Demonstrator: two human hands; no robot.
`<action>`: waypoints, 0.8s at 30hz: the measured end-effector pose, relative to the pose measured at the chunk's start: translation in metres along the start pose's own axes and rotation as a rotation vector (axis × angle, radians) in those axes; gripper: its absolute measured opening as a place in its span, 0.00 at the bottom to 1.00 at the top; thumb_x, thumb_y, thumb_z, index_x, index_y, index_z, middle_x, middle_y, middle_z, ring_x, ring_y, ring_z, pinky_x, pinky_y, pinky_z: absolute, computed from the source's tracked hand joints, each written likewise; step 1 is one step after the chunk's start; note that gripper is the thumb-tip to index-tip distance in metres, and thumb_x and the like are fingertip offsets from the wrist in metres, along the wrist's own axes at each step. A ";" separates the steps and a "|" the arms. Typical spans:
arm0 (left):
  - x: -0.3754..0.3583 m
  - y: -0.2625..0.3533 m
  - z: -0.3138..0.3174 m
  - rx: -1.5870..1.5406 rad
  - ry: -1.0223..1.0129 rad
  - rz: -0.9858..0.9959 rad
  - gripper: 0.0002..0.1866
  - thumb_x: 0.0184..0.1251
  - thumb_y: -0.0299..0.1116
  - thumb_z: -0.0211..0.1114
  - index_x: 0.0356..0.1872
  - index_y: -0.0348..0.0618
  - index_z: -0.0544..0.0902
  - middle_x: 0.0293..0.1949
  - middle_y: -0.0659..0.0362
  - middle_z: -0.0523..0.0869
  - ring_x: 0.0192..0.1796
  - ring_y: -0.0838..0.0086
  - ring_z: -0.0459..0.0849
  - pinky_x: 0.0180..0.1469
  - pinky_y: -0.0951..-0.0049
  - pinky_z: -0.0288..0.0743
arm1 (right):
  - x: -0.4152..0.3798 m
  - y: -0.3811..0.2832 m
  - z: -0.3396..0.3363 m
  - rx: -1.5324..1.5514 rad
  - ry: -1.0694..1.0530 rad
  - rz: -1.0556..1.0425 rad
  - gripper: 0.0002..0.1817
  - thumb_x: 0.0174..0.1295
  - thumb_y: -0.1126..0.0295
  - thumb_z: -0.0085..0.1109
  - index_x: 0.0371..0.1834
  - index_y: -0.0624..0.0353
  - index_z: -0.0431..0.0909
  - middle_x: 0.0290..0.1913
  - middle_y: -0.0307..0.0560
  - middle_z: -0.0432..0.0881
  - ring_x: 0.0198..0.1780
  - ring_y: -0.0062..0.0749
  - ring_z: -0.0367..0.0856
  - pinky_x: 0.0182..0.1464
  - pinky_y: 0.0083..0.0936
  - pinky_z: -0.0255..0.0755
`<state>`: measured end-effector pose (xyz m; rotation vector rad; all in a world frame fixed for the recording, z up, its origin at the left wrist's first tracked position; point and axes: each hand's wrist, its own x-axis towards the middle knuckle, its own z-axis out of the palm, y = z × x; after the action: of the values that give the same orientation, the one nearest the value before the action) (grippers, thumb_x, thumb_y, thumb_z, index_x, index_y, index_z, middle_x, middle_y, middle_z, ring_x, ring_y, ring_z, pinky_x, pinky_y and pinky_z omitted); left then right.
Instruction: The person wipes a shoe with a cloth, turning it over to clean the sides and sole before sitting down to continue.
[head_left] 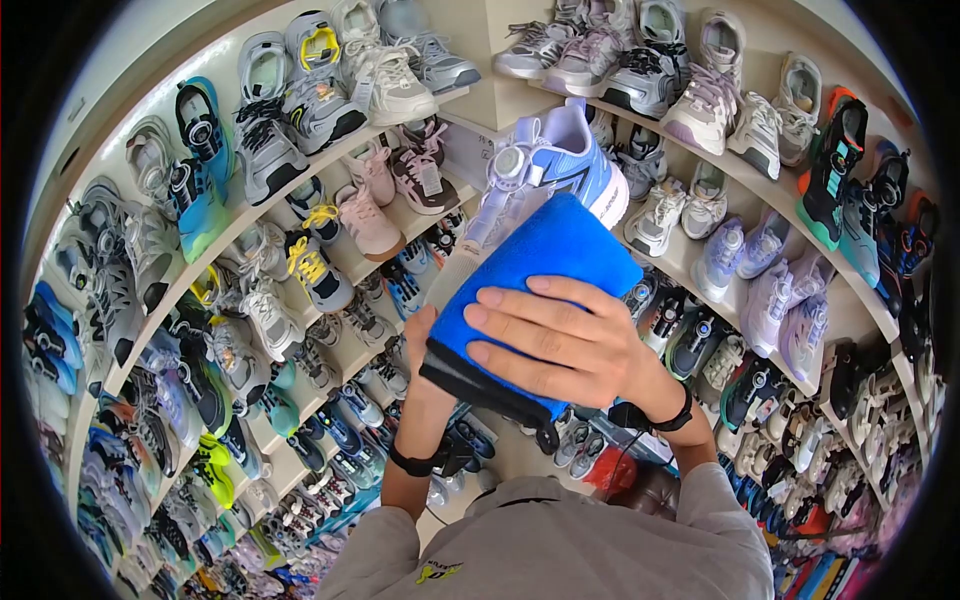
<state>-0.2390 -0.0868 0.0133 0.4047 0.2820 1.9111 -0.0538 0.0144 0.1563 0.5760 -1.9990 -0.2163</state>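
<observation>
The right hand [585,345] grips a blue, black-edged cloth pad [560,245]; a lavender dial-fastened shoe [580,165] slants beyond its fingers [525,335]; the left hand's [417,345] hold is hidden.

Legible text: none that can be made out for certain. Marks noted: grey shirt [570,545] carries a yellow-green emblem [440,572] with small dark lettering, too small to read. Lavender-blue shoe [572,150]: marks on the pale sole edge, unreadable. Pale panel [462,150] behind it: faint dark marks, too blurred to tell. White tag [431,180] on a brownish shoe [416,160], upper shelf unit: print too fine to decipher.
</observation>
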 end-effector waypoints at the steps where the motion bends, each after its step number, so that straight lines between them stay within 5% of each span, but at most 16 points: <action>1: 0.001 -0.003 0.003 -0.010 -0.144 0.036 0.35 0.73 0.54 0.52 0.70 0.35 0.71 0.63 0.46 0.82 0.60 0.58 0.84 0.64 0.59 0.78 | 0.000 0.002 -0.001 -0.020 0.001 0.011 0.16 0.62 0.70 0.59 0.52 0.59 0.84 0.58 0.50 0.86 0.60 0.40 0.85 0.63 0.34 0.75; 5: -0.004 -0.002 0.034 -0.061 -0.383 0.058 0.40 0.69 0.58 0.57 0.73 0.40 0.68 0.69 0.50 0.77 0.67 0.58 0.79 0.69 0.55 0.73 | -0.005 0.009 -0.002 -0.098 0.003 0.073 0.16 0.61 0.70 0.59 0.52 0.57 0.85 0.58 0.48 0.86 0.61 0.39 0.84 0.64 0.35 0.74; 9: -0.004 -0.003 0.050 0.234 -0.292 0.115 0.42 0.65 0.59 0.63 0.76 0.47 0.66 0.73 0.54 0.72 0.73 0.58 0.73 0.75 0.49 0.66 | -0.008 0.017 -0.005 -0.154 0.019 0.140 0.17 0.61 0.70 0.59 0.53 0.56 0.85 0.58 0.48 0.86 0.62 0.39 0.84 0.65 0.35 0.72; 17: -0.008 -0.004 0.059 0.130 -0.234 0.102 0.50 0.59 0.51 0.71 0.78 0.36 0.59 0.75 0.47 0.69 0.76 0.57 0.69 0.79 0.52 0.58 | -0.017 0.040 -0.008 -0.199 0.126 0.289 0.19 0.58 0.69 0.61 0.54 0.60 0.85 0.59 0.50 0.86 0.62 0.43 0.84 0.63 0.41 0.74; 24: -0.009 -0.002 0.052 0.207 -0.242 0.145 0.49 0.62 0.57 0.67 0.78 0.38 0.61 0.76 0.48 0.68 0.76 0.56 0.68 0.79 0.50 0.59 | -0.028 0.060 -0.007 -0.217 0.250 0.423 0.22 0.55 0.69 0.68 0.55 0.62 0.85 0.58 0.51 0.86 0.62 0.46 0.83 0.65 0.42 0.72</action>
<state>-0.2127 -0.0938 0.0587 0.8072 0.2968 1.9568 -0.0554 0.0803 0.1608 0.0326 -1.7766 -0.0937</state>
